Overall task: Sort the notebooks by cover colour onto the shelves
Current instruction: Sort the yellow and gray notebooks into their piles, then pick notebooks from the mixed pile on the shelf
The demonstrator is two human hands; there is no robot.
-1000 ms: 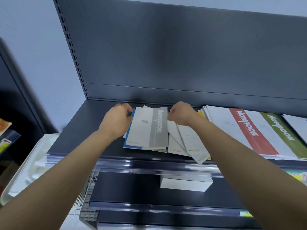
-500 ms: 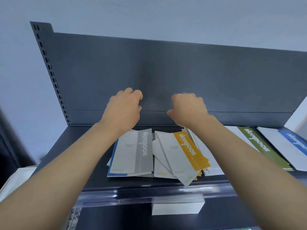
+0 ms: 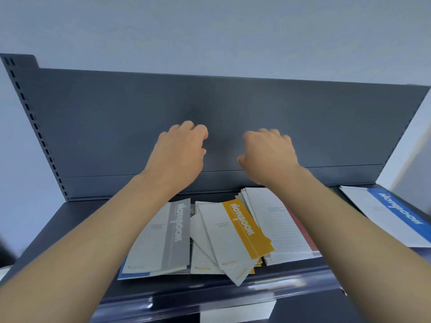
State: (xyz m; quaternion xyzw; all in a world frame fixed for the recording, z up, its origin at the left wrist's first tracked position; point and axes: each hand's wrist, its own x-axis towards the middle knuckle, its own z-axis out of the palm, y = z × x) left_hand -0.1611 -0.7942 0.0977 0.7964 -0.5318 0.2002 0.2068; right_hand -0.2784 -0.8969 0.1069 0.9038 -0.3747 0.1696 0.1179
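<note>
Soft even light, wide-angle edge distortion

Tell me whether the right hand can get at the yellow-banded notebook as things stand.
Probably yes. The right hand holds nothing and hovers above the shelf, just behind the yellow-banded notebook, which lies on top of its fanned pile with nothing covering it.
</note>
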